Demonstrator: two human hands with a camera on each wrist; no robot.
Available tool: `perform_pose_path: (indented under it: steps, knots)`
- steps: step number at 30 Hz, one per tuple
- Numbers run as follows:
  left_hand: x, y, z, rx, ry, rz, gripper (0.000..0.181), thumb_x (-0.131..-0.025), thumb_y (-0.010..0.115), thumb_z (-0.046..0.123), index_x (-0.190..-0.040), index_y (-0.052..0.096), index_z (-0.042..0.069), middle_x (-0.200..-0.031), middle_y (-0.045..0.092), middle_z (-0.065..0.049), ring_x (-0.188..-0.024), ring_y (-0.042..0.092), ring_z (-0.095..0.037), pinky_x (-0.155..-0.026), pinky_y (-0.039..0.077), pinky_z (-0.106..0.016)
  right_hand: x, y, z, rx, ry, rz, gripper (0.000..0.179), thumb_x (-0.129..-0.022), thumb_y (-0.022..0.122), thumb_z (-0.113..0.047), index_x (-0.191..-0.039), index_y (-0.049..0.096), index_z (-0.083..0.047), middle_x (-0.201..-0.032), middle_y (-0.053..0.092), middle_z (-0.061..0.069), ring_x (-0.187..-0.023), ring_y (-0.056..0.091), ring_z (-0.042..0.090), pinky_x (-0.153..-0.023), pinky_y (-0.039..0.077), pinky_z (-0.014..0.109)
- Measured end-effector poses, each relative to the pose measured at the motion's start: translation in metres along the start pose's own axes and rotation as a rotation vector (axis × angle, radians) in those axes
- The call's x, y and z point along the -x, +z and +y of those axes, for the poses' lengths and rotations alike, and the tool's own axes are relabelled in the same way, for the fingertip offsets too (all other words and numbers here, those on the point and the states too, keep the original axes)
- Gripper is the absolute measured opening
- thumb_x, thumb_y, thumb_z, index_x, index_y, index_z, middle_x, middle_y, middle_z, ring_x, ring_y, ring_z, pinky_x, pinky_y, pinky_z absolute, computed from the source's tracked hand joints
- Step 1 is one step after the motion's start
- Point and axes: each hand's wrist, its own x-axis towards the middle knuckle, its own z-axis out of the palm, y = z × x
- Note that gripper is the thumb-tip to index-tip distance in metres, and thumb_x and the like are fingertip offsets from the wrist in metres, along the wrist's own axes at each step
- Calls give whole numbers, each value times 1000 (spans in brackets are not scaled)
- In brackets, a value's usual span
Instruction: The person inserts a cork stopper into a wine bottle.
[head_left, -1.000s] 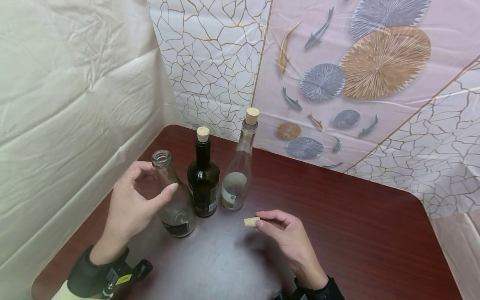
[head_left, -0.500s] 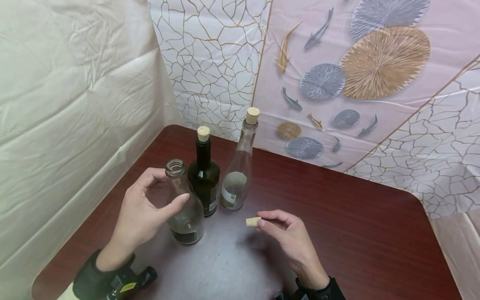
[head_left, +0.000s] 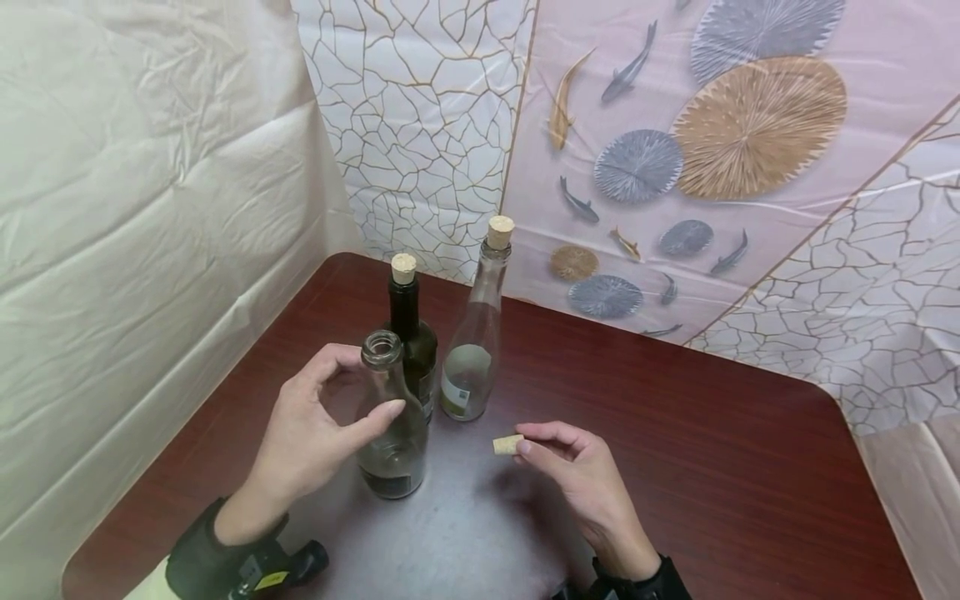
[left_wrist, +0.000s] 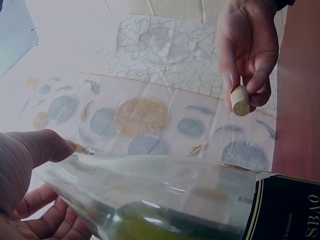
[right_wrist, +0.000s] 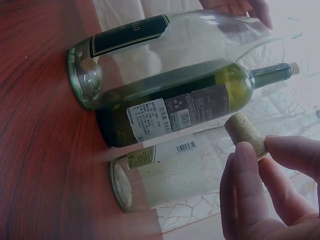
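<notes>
My left hand [head_left: 311,429] curls its thumb and fingers round the upper part of an uncorked clear glass bottle [head_left: 392,467], which stands upright with its mouth showing. A dark label [left_wrist: 287,215] wraps its lower part. Out to the right, my right hand [head_left: 588,479] pinches a small tapered cork [right_wrist: 244,134] between thumb and fingertips, above the table and apart from the bottle. Behind the clear bottle, and partly covered by it, stands a dark green bottle [head_left: 405,312] with a cork in its neck. A taller clear bottle [head_left: 471,362], also corked, stands to the right of that one.
The reddish-brown table [head_left: 675,467] has rounded corners. A cream cloth [head_left: 150,250] hangs along its left side, and a patterned cloth [head_left: 420,125] hangs behind the far edge. The two corked bottles stand close beside the uncorked one.
My left hand has moved the uncorked bottle to the right and nearer to me, so that it now overlaps the green bottle. My right hand with the cork has hardly moved.
</notes>
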Motion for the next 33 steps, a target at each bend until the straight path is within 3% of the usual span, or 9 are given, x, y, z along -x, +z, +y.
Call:
perform_pose_path:
  steps: [3,9,17,23,33]
  knots:
    - [0,4,2,46,3,-27,40,-70,85,7,-102,61,9,-94,65,0,-89,62,-9,-85,53,-20,1,-1,0,-1,9,2,45,-80,79,-18,-115,67,7,-108,72,10,-93,71,24,-90,55,42]
    - [0,12,7,24,8,-54,40,-70,86,12,-102,61,14,-95,66,3,-91,62,-8,-86,52,-21,0,-1,0,-3,4,11,43,-80,79,-17,-114,68,6,-102,73,9,-91,71,23,-85,57,36]
    - [-1,23,11,139,31,-106,41,-72,84,8,-104,60,12,-93,66,0,-86,64,-13,-78,55,-22,0,-3,-1,8,5,29,47,-79,79,-18,-117,67,8,-104,73,10,-90,71,24,-84,57,36]
    - [0,31,13,96,61,-131,43,-71,86,16,-106,61,16,-94,67,5,-82,63,-12,-70,53,-24,0,-4,-3,13,-3,33,48,-80,79,-19,-117,67,8,-103,74,8,-89,71,22,-84,58,35]
    - [0,43,20,101,56,-184,44,-72,86,21,-107,61,16,-101,67,5,-87,65,-9,-75,55,-30,-1,-6,-3,52,-5,53,45,-80,79,-21,-116,69,4,-106,74,8,-88,72,20,-85,57,38]
